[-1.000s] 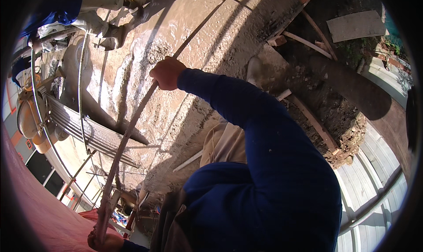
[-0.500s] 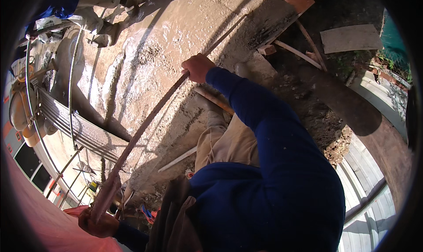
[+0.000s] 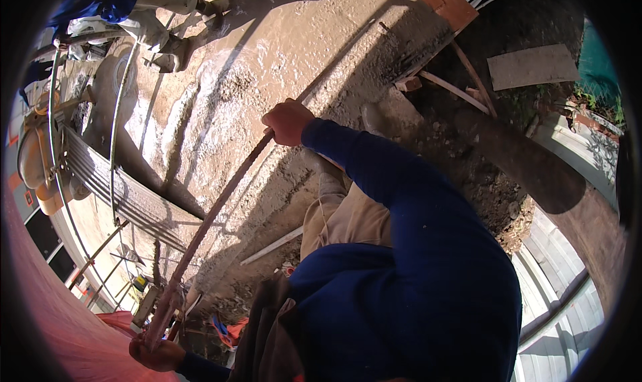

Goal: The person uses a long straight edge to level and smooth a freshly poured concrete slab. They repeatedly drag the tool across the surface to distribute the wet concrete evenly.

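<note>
A long, thin, mud-crusted rod (image 3: 227,198) runs diagonally from the lower left toward the upper right, over wet, lumpy concrete (image 3: 234,68). Near the middle of the view, my right hand (image 3: 287,120) has its fingers wrapped round this rod. My left hand (image 3: 154,352), at the lower left, is closed on the rod's thick, caked lower part, partly in shadow. My bent legs in tan trousers (image 3: 348,221) show below my right forearm, beside a pale strip (image 3: 271,245) lying on the ground.
At upper left a co-worker (image 3: 93,4) stands beside bent metal bars (image 3: 114,148), a yellow machine (image 3: 37,161) and a ridged panel (image 3: 127,188). Timber (image 3: 455,88), a board (image 3: 531,66), a large dark pipe (image 3: 528,161) and white sheeting (image 3: 555,315) lie rightward. Pink sheeting (image 3: 60,315) borders the lower left.
My right hand has shifted rightward with the rod since a second ago, dipping slightly in the last half second. My left hand stays low on the rod. More of my legs shows.
</note>
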`<state>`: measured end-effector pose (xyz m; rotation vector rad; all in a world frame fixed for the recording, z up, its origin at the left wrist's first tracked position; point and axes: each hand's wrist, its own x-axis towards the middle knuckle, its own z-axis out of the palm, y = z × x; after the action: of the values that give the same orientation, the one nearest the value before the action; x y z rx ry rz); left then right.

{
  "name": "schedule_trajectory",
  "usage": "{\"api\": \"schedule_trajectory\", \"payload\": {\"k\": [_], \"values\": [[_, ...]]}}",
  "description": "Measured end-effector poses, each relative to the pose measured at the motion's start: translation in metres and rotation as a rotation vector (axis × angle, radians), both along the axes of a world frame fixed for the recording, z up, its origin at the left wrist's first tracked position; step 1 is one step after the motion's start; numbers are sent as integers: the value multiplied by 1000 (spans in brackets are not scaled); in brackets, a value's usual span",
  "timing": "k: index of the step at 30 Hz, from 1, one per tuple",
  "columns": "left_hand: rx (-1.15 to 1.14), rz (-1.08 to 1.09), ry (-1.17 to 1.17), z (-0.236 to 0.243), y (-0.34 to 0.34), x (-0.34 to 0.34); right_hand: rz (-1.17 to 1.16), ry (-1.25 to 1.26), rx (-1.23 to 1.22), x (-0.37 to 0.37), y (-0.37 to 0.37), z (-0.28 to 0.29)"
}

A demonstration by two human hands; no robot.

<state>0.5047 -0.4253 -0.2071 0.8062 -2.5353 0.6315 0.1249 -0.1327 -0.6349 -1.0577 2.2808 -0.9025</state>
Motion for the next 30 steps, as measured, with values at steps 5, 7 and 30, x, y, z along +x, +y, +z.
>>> {"api": "schedule_trajectory", "payload": {"k": [5, 7, 30], "values": [[755, -136, 891, -73, 29, -7, 31, 80, 111, -62, -29, -53], [686, -241, 676, -104, 38, -24, 64, 67, 189, -77, -12, -73], [410, -214, 392, -69, 15, 34, -42, 179, -8, -37, -21, -48]]}}
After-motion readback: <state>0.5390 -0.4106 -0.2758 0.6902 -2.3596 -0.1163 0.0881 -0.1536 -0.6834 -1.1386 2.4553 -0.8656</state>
